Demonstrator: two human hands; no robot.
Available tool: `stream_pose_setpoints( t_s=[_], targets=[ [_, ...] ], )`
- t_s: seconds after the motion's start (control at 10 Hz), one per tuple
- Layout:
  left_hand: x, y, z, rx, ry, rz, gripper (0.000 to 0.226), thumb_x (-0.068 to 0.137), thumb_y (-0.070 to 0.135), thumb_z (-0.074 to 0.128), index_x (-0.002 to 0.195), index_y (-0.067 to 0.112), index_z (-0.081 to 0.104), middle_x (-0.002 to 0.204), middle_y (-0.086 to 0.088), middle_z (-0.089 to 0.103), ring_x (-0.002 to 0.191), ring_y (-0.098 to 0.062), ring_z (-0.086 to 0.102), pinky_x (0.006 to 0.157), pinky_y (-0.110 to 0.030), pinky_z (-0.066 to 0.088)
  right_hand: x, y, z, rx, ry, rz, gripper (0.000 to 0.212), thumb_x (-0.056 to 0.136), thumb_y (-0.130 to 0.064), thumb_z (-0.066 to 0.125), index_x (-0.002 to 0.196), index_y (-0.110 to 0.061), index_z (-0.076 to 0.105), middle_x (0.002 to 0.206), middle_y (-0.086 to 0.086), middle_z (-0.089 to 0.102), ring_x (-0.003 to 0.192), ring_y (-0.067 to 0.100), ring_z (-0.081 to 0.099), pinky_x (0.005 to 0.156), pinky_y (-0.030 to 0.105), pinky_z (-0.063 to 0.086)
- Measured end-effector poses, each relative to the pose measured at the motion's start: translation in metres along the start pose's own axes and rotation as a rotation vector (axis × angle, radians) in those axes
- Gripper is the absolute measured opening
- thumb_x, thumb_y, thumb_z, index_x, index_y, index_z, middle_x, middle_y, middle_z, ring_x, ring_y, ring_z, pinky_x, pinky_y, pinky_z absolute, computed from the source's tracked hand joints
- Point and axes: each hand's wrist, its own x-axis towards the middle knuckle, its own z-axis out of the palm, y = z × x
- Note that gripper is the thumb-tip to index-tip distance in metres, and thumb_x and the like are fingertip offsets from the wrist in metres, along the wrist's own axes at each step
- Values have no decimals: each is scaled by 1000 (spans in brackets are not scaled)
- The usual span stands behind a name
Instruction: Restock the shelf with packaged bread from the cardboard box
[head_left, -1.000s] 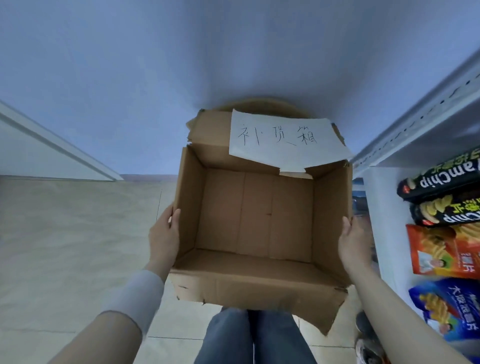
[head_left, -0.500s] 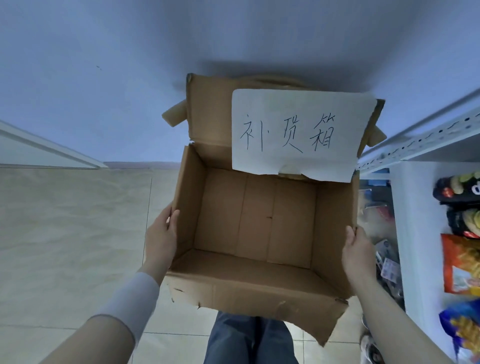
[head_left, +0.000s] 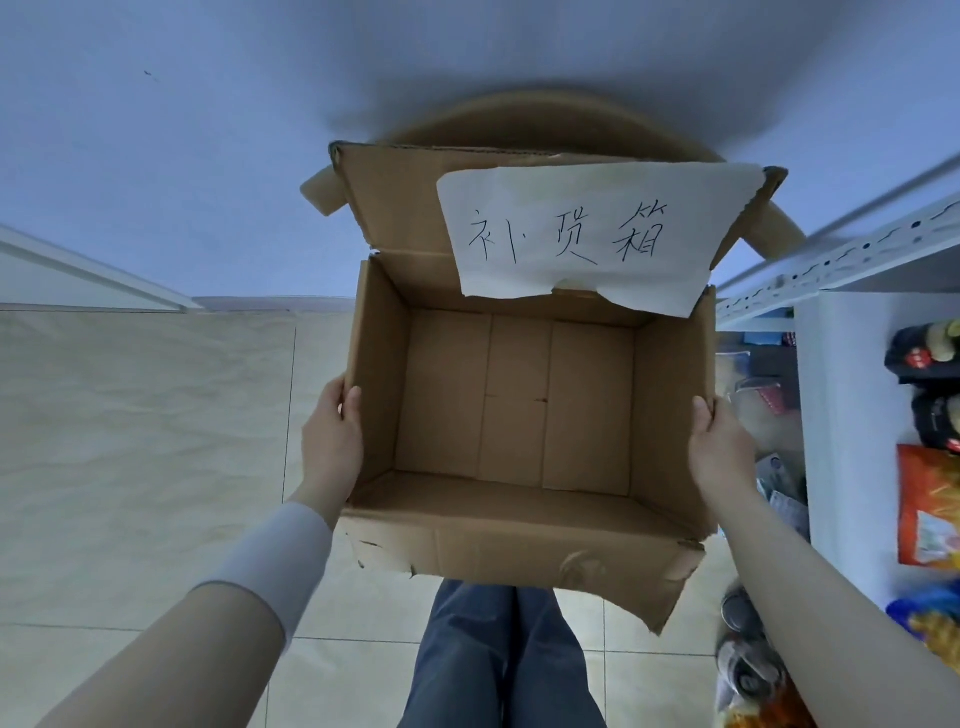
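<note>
Above jeans (head_left: 498, 654) at 6 o'clock, the cardboard box (head_left: 519, 540) is held at the centre. Its 9 o'clock wall is gripped by the left hand (head_left: 332, 441) and its 3 o'clock wall by the right hand (head_left: 719, 447), thumbs on the rims. A handwritten paper (head_left: 582, 234) is seen on the 12 o'clock flap, and a shelf (head_left: 841, 415) with snack bags (head_left: 927, 509) at 3 o'clock.
</note>
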Motion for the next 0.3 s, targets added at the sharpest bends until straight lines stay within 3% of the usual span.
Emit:
stream_pose_setpoints(
  t_s=[0.1, 0.2, 0.3],
  targets=[
    [1, 5, -2, 41, -75, -13, 46, 100, 26, 37, 142, 8, 32, 140, -14, 47, 127, -32, 45, 97, -35, 36, 3, -2, -4, -29, -79, 33, 47, 100, -36, 29, 130, -2, 42, 125, 21, 55, 114, 39, 52, 86, 40, 40],
    [-7, 14, -11, 120, -62, 20, 59, 98, 30, 40, 147, 6, 19, 153, -12, 29, 140, -28, 30, 114, -39, 25, -4, -6, -13, -40, -74, 15, 53, 98, -39, 36, 141, -8, 31, 138, 16, 48, 124, 36, 48, 98, 45, 40],
    [-17, 42, -25, 277, -22, 147, 60, 97, 33, 40, 147, 6, 18, 153, -13, 26, 140, -30, 28, 114, -43, 26, -20, -28, -28, -61, 31, -116, 54, 97, -36, 40, 142, -8, 31, 142, 17, 44, 128, 35, 45, 103, 48, 39]
  ],
)
